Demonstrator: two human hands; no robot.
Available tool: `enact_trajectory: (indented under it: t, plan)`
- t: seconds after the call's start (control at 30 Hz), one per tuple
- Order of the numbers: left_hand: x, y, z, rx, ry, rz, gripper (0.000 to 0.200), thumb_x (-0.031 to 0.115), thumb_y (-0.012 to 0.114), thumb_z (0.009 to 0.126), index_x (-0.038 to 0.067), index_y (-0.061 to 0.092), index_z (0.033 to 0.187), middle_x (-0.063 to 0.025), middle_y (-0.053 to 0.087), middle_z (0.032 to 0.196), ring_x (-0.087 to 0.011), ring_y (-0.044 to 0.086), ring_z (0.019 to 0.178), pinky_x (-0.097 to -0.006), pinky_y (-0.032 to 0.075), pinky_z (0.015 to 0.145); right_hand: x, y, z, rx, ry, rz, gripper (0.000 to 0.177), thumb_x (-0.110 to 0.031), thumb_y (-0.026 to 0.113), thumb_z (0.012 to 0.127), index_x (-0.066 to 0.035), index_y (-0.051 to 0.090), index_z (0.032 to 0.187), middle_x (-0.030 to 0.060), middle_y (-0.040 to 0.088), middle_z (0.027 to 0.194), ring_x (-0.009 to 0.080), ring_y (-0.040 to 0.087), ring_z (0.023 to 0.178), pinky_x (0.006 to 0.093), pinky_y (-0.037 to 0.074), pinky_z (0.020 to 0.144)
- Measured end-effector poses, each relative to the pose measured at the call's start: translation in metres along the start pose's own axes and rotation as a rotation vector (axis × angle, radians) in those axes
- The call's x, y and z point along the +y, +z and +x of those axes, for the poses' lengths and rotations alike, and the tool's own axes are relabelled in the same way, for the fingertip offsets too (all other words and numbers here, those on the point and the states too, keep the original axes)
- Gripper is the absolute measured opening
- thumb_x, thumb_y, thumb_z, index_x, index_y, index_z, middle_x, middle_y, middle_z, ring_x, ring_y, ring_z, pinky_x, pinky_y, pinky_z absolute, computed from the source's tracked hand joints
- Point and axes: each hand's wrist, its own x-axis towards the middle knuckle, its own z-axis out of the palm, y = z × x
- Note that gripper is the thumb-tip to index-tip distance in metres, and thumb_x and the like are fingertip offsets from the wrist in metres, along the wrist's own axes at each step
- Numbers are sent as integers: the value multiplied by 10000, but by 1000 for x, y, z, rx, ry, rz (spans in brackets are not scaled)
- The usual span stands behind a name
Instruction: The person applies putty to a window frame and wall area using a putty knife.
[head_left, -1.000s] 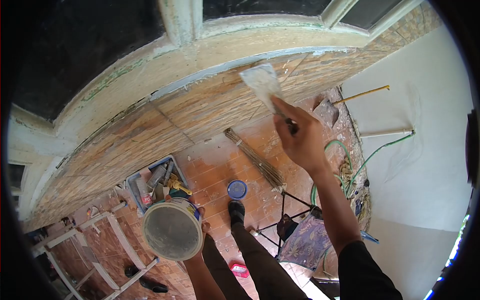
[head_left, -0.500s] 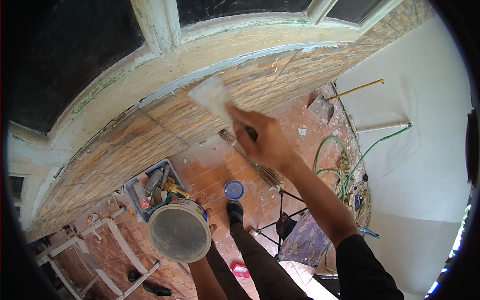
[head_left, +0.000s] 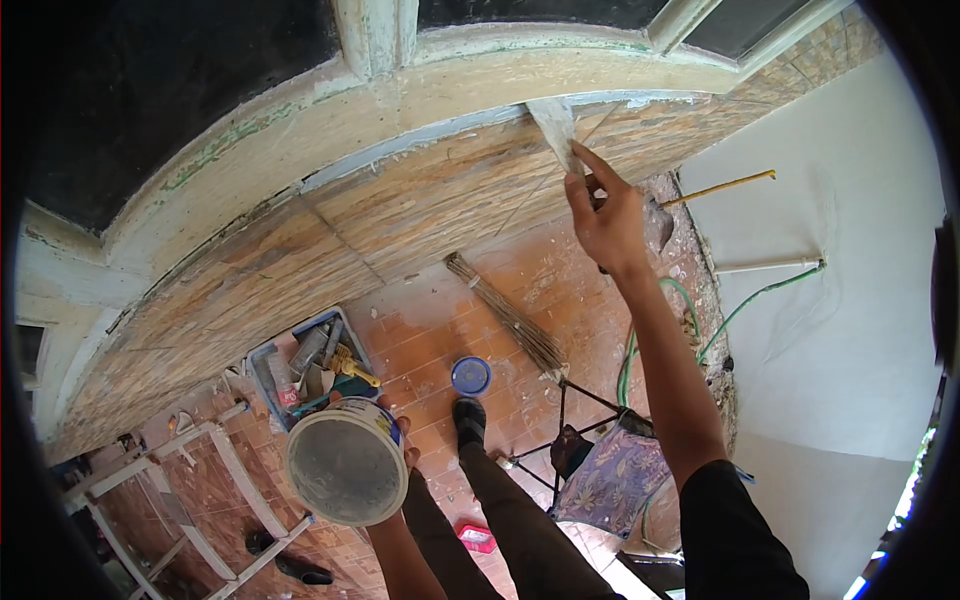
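Observation:
My right hand (head_left: 612, 225) grips a putty knife (head_left: 554, 128), fingers closed round its handle. The wide, whitish blade meets the seam under the curved window frame (head_left: 450, 85), at the top edge of the stone-patterned wall (head_left: 420, 190). A strip of grey-white filler (head_left: 410, 142) runs along that seam. Lower down, my left hand (head_left: 404, 445) holds a white plastic tub (head_left: 345, 470) by its side, its mouth tilted towards me. Grey residue coats the inside of the tub. Part of the left hand is hidden behind it.
A tool-filled crate (head_left: 262, 375) stands on the tiled floor by the wall. A blue lid (head_left: 471, 377) lies near my shoe, with a stick broom (head_left: 508, 315) beyond it. A wooden ladder (head_left: 245, 480) lies lower left; a green hose (head_left: 755, 292) is at right.
My right hand has moved up and to the right, bringing the putty knife's blade from in front of the wall to the seam. The tub has shifted slightly left.

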Motion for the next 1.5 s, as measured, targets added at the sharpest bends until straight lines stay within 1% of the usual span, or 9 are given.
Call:
enact_trajectory:
  t: [0.2,0.3,0.33,0.53,0.73,0.83,1.03,1.13,1.5]
  plan:
    - [-9,2,1,69,28,-8,689,507,621,978,239,379,1565,-198,328,1614,-440,457,1313,-576,511,914,-69,37,-37,-215,-113,255,435,-99,678,912,24,634,1328,226,716,866,293,687,652,385,536,599]
    - [-12,8,3,121,-2,-14,682,514,610,980,237,385,1562,-194,337,1611,-441,470,1313,-572,515,913,-83,39,-48,-287,-295,332,471,-87,681,926,-19,612,1388,224,730,996,259,697,710,362,547,662]
    - [-13,8,4,102,-17,-9,680,517,605,981,241,385,1562,-193,339,1609,-441,476,1313,-572,515,912,-92,30,-51,-357,-228,330,469,-86,689,917,-9,615,1373,262,712,1038,364,709,809,405,557,741]
    - [-12,3,5,48,-62,22,674,535,586,983,273,377,1568,-188,345,1612,-428,498,1307,-564,518,894,-70,19,-47,-101,-108,70,451,-100,694,923,5,623,1355,227,703,924,341,699,746,390,547,670]
    - [-10,-1,-4,98,4,25,682,532,580,986,297,350,1583,-205,349,1604,-424,492,1312,-564,526,889,-60,51,-33,23,-206,-32,421,-108,662,930,-4,630,1336,189,644,782,346,664,648,435,535,587]
    - [-8,3,-6,76,11,30,677,528,581,987,290,357,1581,-210,345,1603,-425,486,1316,-566,526,891,-78,37,-30,-101,-68,-133,399,-106,666,934,12,654,1315,226,673,805,340,665,658,413,527,621]
    - [-10,16,3,51,68,6,686,519,579,990,306,333,1594,-219,362,1581,-433,488,1303,-555,529,883,-92,17,-25,-146,-120,-180,392,-148,645,952,15,656,1308,258,660,781,364,658,654,431,519,648]
    - [-11,20,3,-30,67,14,690,520,582,989,309,331,1595,-223,380,1561,-439,483,1311,-551,530,881,-107,-20,-35,-511,71,-174,388,-128,636,928,21,659,1286,252,654,797,423,666,716,506,529,682]
    - [1,9,-13,25,141,-13,678,505,559,1006,304,309,1603,-210,367,1586,-435,492,1302,-556,535,879,-119,58,-54,-45,-190,-34,422,-113,657,955,-88,631,1376,154,618,803,311,650,624,413,527,548]
